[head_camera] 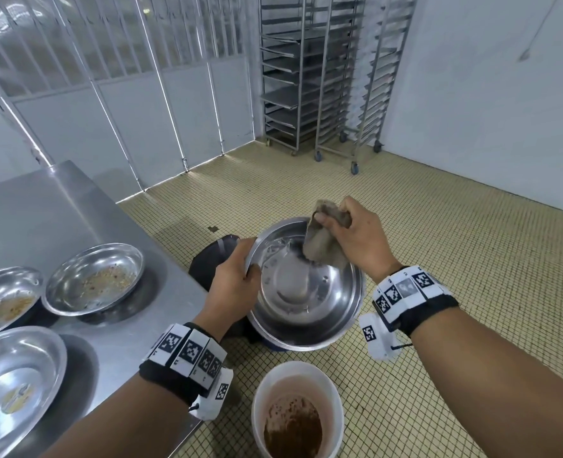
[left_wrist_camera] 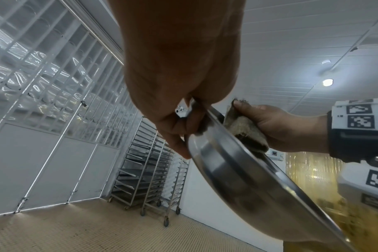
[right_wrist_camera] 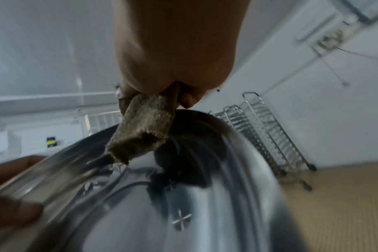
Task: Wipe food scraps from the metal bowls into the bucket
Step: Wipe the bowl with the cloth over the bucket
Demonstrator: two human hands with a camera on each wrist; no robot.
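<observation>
Head view shows the left hand (head_camera: 232, 285) curled over the rim of a metal bowl (head_camera: 306, 292), thumb inside and fingers behind, tilting it so its hollow faces the person and its low edge hangs over the floor just beyond the bucket (head_camera: 298, 411); held this way, I judge, loosened scraps slide down toward the bucket rather than onto the worktop (head_camera: 58, 209). The right hand (head_camera: 359, 239) has its grip clamped on a bunched cloth (head_camera: 323, 239), whose lower end touches the bowl's upper inner wall, placed to sweep downward. This bowl looks nearly clean, with only faint smears. The bucket stands on the floor below, brown waste in its bottom. On the steel worktop to the left sit three more bowls, two (head_camera: 95, 279) with crumbs and one (head_camera: 15, 385) with a small smear, kept within the left hand's reach. Around lie a yellow tiled floor (head_camera: 471, 292), white walls, a barred partition (head_camera: 124, 61) and wheeled tray racks (head_camera: 323, 77) in the corner.
</observation>
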